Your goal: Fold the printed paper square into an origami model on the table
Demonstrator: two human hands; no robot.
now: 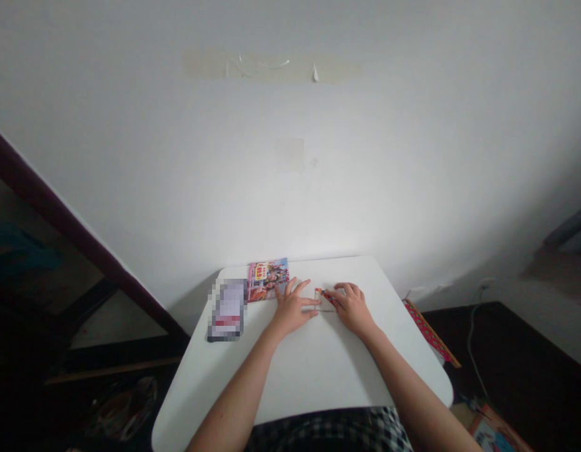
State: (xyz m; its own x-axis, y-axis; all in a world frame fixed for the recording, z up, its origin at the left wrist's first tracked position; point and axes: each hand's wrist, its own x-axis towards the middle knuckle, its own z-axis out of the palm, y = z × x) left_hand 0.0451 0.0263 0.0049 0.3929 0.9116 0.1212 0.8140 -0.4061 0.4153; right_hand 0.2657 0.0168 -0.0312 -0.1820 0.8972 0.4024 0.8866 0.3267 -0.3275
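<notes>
My left hand (293, 309) lies on the white table with its fingers spread. Its index finger and thumb reach to the left edge of a small, flat, whitish piece (325, 307) that looks like paper or card. My right hand (353, 307) is closed at the other side, with thumb and fingers on a narrow red-and-blue printed strip (326, 295) over that piece. What the strip is, and whether it is joined to the whitish piece, I cannot tell. Just beyond my left fingers lies a colourful printed leaflet (266, 280).
A phone-like dark-edged object (227, 311), blurred out, lies at the left of the white table (313, 370). The wall (318, 207) rises right behind the table. A red patterned item (429, 333) and a cable (472, 339) are at the right, below table height.
</notes>
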